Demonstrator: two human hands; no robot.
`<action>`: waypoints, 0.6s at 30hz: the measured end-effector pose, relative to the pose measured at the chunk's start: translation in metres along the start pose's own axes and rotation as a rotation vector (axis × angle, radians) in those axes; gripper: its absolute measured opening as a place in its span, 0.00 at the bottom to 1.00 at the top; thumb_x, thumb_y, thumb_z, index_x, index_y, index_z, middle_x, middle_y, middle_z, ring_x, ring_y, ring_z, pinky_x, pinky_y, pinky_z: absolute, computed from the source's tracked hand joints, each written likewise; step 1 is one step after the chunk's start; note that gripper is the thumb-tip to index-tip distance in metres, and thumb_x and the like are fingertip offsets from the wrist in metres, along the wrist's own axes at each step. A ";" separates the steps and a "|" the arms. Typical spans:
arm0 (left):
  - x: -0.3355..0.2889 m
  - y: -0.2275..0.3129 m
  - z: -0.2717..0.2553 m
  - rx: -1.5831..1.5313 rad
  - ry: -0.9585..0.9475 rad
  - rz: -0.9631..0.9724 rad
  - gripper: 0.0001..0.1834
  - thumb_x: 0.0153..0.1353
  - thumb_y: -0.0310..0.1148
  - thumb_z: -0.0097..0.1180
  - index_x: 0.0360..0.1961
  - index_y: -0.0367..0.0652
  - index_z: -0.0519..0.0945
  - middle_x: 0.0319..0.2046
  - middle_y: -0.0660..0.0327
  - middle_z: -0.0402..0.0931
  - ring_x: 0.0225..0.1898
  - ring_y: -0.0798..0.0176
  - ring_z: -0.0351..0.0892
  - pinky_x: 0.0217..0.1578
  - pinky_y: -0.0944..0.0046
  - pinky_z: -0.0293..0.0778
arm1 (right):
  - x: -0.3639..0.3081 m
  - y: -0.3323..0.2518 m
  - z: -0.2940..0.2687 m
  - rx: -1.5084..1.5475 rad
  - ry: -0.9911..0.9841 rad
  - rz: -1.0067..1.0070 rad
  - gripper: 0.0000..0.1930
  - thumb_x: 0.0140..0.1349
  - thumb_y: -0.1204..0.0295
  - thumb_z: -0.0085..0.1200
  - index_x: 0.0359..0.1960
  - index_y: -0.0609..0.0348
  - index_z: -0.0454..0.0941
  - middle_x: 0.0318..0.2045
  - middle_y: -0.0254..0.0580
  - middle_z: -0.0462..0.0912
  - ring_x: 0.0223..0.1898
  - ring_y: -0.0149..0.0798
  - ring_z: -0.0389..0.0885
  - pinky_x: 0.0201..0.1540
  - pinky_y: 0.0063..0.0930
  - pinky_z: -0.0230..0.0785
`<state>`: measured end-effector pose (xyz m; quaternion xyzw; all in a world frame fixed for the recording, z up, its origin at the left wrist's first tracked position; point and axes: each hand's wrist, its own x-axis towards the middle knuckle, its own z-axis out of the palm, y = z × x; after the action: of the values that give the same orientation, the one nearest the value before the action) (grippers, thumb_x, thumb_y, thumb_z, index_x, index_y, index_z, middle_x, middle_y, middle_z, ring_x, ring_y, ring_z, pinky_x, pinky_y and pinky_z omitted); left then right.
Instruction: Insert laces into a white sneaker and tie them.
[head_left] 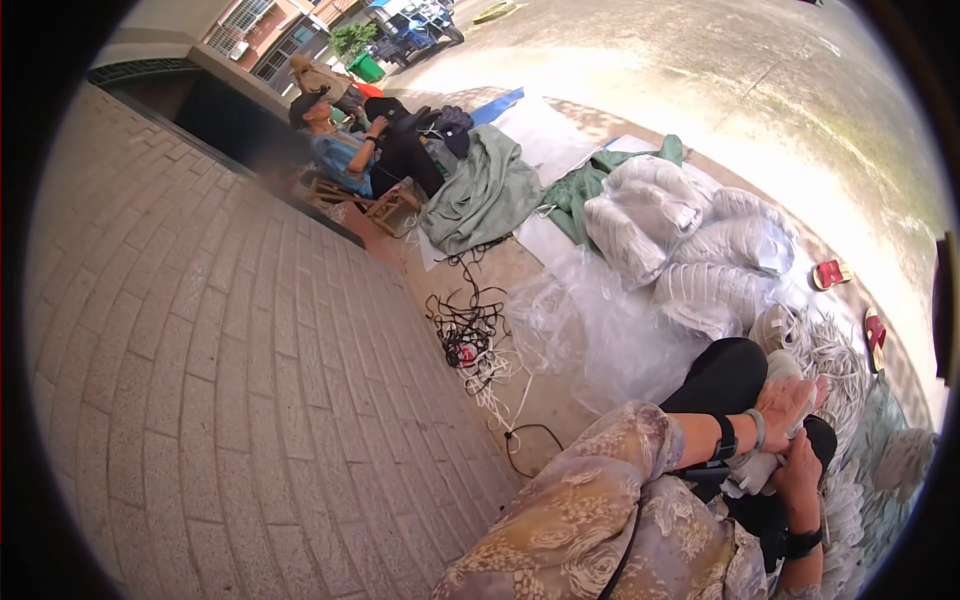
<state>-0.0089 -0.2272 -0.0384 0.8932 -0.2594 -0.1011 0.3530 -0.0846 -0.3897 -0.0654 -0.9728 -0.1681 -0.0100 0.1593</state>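
Observation:
My left hand (785, 408) reaches across my lap from the left, a black strap and a pale bangle on its wrist. Its fingers are bent over a small whitish piece (802, 412), and my right hand (797, 470) comes up from below with its fingers closed against the same piece. The kind of piece is too small to tell. Under and beside the hands lies a whitish bundle (755, 468) on my black-clad legs. Loose pale cords (838, 365) are heaped just beyond my hands. My patterned sleeve (570, 500) covers part of my lap.
Clear plastic bags of whitish bundles (715, 245) stand ahead, near loose plastic sheeting (620, 340). Tangled black and white cords (470, 330) lie by the brick wall (230, 370). A seated person (345, 150) is by green cloth (485, 190). Red shoes (830, 274) lie at right.

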 end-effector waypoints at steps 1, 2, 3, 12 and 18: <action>-0.001 -0.001 0.001 0.015 0.018 0.023 0.59 0.29 0.40 0.68 0.61 0.36 0.46 0.52 0.43 0.55 0.51 0.43 0.59 0.49 0.49 0.54 | 0.002 -0.008 0.000 -0.076 0.006 0.043 0.30 0.47 0.74 0.50 0.53 0.71 0.58 0.31 0.50 0.73 0.31 0.52 0.74 0.30 0.40 0.65; -0.003 -0.004 0.005 0.017 0.019 0.019 0.59 0.29 0.40 0.68 0.61 0.36 0.46 0.52 0.43 0.55 0.51 0.43 0.59 0.49 0.49 0.54 | 0.004 -0.014 0.002 -0.151 0.013 0.085 0.28 0.48 0.73 0.49 0.53 0.71 0.58 0.32 0.51 0.73 0.32 0.55 0.74 0.31 0.43 0.65; -0.006 -0.007 0.009 0.040 0.046 0.028 0.58 0.29 0.39 0.68 0.61 0.37 0.46 0.53 0.43 0.55 0.51 0.42 0.58 0.50 0.49 0.54 | 0.003 -0.015 0.007 -0.147 0.013 0.080 0.28 0.48 0.73 0.49 0.53 0.71 0.58 0.32 0.51 0.73 0.32 0.55 0.74 0.31 0.43 0.65; -0.006 0.009 0.017 0.021 -0.014 0.071 0.55 0.31 0.33 0.64 0.62 0.40 0.46 0.56 0.41 0.50 0.53 0.40 0.56 0.54 0.47 0.52 | -0.026 0.009 0.020 0.042 0.149 0.220 0.24 0.45 0.75 0.50 0.46 0.70 0.64 0.27 0.56 0.74 0.30 0.58 0.74 0.31 0.46 0.66; -0.004 -0.007 -0.012 0.210 0.018 0.088 0.53 0.34 0.38 0.61 0.62 0.40 0.48 0.51 0.46 0.58 0.48 0.44 0.61 0.45 0.47 0.58 | 0.018 -0.037 -0.014 0.169 0.180 0.207 0.13 0.44 0.77 0.46 0.35 0.62 0.64 0.24 0.51 0.72 0.28 0.56 0.72 0.30 0.45 0.64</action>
<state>-0.0048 -0.2138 -0.0349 0.9140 -0.3043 -0.0498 0.2638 -0.0795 -0.3558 -0.0395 -0.9632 -0.0522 -0.0664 0.2551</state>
